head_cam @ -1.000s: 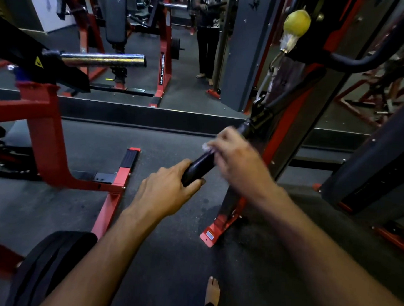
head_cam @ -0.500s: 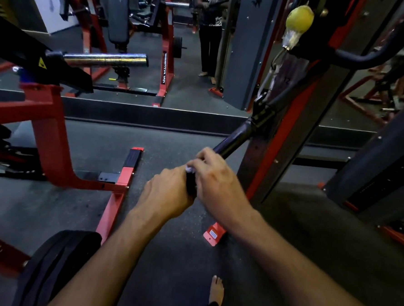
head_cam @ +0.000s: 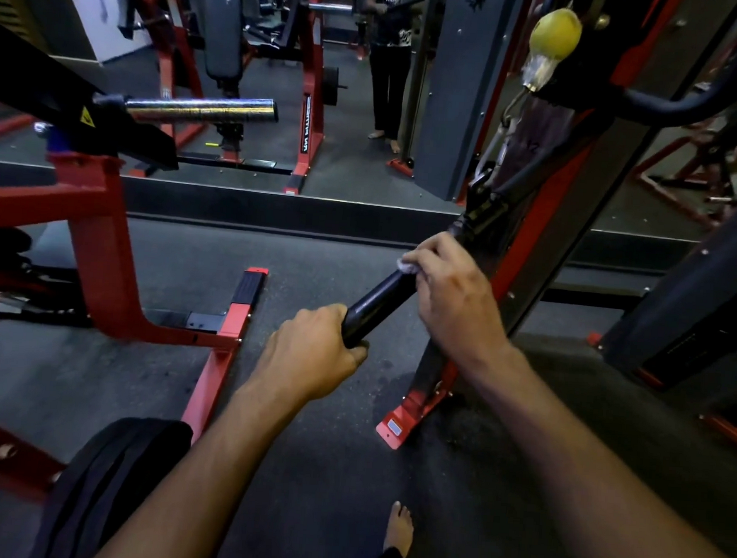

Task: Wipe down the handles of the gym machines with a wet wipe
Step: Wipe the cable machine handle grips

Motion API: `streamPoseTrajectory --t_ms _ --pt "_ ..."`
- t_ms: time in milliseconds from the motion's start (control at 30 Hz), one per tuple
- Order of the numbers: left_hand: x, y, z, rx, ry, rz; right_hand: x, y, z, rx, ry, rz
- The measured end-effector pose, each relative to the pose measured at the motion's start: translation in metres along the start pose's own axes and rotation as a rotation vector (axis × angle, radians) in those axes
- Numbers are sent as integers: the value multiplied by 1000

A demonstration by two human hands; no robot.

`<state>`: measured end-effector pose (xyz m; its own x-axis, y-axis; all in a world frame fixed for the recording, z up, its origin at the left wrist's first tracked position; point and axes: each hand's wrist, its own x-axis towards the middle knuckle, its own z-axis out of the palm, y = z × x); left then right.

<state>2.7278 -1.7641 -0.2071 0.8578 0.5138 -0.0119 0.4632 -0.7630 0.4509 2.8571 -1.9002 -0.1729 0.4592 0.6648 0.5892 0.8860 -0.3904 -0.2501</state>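
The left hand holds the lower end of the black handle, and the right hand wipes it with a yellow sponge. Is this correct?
Not quite. In the head view the right hand wipes the black handle with a white wet wipe, not a yellow sponge. The left hand does hold the lower end.

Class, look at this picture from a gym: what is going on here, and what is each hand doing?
A person is cleaning a black handle that hangs from a red and black cable machine. The left hand grips the handle's lower end and steadies it. The right hand is curled round the upper part, pressing a white wet wipe against it. Only a corner of the wipe shows past the fingers. The bare stretch of handle between the hands looks glossy.
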Motion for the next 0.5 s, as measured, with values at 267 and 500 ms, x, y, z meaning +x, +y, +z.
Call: streamPoseTrajectory --t_ms 267,500 --pt "-3 -20 13 -205 10 94 -33 -41 24 172 -125 -137" --pt "-7 -29 7 -253 45 121 2 11 -14 110 6 -128"
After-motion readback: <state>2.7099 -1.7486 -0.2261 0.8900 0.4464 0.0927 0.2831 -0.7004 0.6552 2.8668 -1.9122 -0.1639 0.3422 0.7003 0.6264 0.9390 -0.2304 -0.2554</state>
